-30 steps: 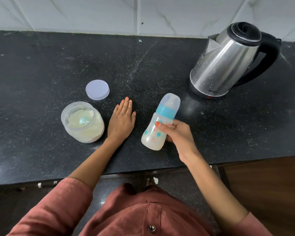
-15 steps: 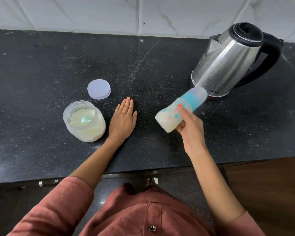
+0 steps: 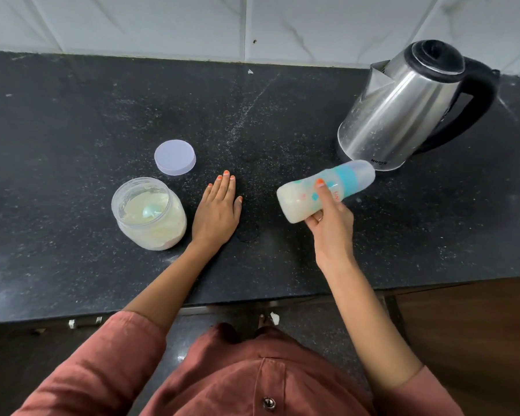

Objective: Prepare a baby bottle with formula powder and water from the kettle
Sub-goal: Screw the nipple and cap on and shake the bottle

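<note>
My right hand [image 3: 327,217] grips the capped baby bottle [image 3: 300,196], which holds milky liquid and lies nearly sideways in the air, its blue collar and clear cap pointing right toward the kettle. The steel kettle [image 3: 403,115] with black lid and handle stands at the back right of the counter. An open clear jar of formula powder [image 3: 149,214] with a pale scoop inside sits at the left. Its white lid [image 3: 174,157] lies flat just behind it. My left hand [image 3: 218,208] rests flat on the counter between jar and bottle, fingers straight.
The black speckled counter [image 3: 72,115] runs the full width, with a white tiled wall [image 3: 162,22] behind. Its front edge runs just below my forearms, and a wooden cabinet front [image 3: 478,340] shows at the lower right.
My right hand lifted the bottle off the counter and tipped it from near upright to almost horizontal, moving it right toward the kettle. The left hand stayed flat on the counter.
</note>
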The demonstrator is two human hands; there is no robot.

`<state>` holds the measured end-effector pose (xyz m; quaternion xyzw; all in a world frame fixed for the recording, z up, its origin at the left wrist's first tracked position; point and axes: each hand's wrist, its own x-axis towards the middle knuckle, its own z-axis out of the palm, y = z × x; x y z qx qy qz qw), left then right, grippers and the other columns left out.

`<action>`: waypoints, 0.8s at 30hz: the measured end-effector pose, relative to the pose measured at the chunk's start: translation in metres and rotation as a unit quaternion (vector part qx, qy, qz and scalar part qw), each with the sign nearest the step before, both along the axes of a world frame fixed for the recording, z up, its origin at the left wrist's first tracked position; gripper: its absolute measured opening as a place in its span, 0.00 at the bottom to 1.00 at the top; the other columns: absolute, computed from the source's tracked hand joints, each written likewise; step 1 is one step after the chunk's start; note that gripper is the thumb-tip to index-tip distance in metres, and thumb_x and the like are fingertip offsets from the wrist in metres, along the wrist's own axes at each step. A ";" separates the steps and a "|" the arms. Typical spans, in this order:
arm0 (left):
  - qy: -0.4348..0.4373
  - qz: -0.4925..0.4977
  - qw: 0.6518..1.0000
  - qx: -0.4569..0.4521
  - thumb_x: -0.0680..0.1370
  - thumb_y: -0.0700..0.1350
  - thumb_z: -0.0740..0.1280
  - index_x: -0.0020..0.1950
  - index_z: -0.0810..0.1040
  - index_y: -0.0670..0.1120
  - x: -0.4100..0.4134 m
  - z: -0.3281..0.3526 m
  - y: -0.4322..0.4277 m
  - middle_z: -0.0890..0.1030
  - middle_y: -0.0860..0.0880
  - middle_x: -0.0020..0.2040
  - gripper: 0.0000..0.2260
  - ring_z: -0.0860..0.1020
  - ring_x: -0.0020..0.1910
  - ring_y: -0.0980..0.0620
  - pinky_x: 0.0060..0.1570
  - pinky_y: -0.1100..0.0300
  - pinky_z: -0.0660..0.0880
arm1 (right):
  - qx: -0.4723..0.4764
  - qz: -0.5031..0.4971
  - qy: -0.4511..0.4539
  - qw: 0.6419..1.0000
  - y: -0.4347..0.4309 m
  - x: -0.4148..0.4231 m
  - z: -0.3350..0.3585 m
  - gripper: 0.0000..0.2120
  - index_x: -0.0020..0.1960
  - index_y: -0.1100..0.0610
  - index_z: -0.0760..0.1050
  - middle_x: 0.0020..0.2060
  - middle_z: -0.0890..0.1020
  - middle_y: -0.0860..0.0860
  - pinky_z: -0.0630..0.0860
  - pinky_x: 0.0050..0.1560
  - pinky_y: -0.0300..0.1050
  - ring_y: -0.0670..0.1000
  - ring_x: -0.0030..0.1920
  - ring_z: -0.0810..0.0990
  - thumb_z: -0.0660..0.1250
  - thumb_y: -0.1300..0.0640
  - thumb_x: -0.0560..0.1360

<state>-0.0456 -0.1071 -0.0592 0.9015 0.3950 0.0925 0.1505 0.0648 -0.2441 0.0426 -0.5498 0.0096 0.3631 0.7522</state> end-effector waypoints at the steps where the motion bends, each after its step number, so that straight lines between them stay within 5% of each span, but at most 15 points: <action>1: 0.002 0.000 1.000 0.001 0.82 0.47 0.50 0.74 0.53 0.40 0.000 0.000 0.000 0.53 0.43 0.76 0.23 0.51 0.76 0.48 0.73 0.56 0.46 | -0.024 0.043 -0.023 0.999 -0.002 -0.004 -0.001 0.06 0.49 0.50 0.75 0.48 0.81 0.48 0.80 0.49 0.42 0.46 0.50 0.80 0.67 0.58 0.74; 5: 0.007 0.001 1.000 0.004 0.82 0.48 0.49 0.75 0.52 0.41 0.000 0.000 0.001 0.52 0.44 0.76 0.23 0.50 0.76 0.48 0.73 0.57 0.45 | -0.125 0.211 -0.141 0.959 -0.013 -0.013 -0.004 0.09 0.48 0.53 0.78 0.45 0.83 0.47 0.79 0.47 0.37 0.44 0.48 0.82 0.71 0.61 0.69; 11: 0.001 0.000 1.000 0.003 0.82 0.48 0.50 0.74 0.53 0.40 0.000 0.001 0.000 0.53 0.43 0.76 0.23 0.51 0.76 0.48 0.73 0.56 0.46 | 0.003 -0.009 0.011 1.000 0.000 0.005 0.002 0.04 0.48 0.51 0.75 0.48 0.81 0.48 0.80 0.50 0.43 0.47 0.50 0.81 0.66 0.58 0.74; 17: 0.006 0.000 1.000 0.002 0.82 0.48 0.50 0.75 0.52 0.41 0.000 0.001 0.001 0.52 0.44 0.76 0.23 0.51 0.76 0.48 0.73 0.56 0.45 | -0.126 0.226 -0.142 0.955 -0.013 -0.016 -0.006 0.07 0.45 0.52 0.79 0.40 0.84 0.46 0.80 0.44 0.40 0.44 0.44 0.83 0.71 0.61 0.69; 22: 0.007 -0.001 1.000 0.006 0.82 0.48 0.49 0.75 0.52 0.40 0.000 0.001 0.000 0.52 0.44 0.76 0.23 0.50 0.76 0.49 0.73 0.56 0.45 | -0.021 0.023 0.010 0.999 -0.001 -0.001 -0.002 0.03 0.47 0.51 0.76 0.45 0.82 0.48 0.80 0.44 0.39 0.45 0.47 0.81 0.66 0.57 0.74; 24: 0.007 -0.001 1.000 0.005 0.82 0.48 0.50 0.75 0.53 0.40 0.000 0.000 0.000 0.53 0.44 0.76 0.23 0.51 0.76 0.48 0.73 0.56 0.46 | -0.031 0.037 -0.008 0.999 -0.002 -0.005 -0.004 0.04 0.47 0.51 0.76 0.46 0.82 0.47 0.80 0.46 0.39 0.45 0.48 0.81 0.67 0.57 0.74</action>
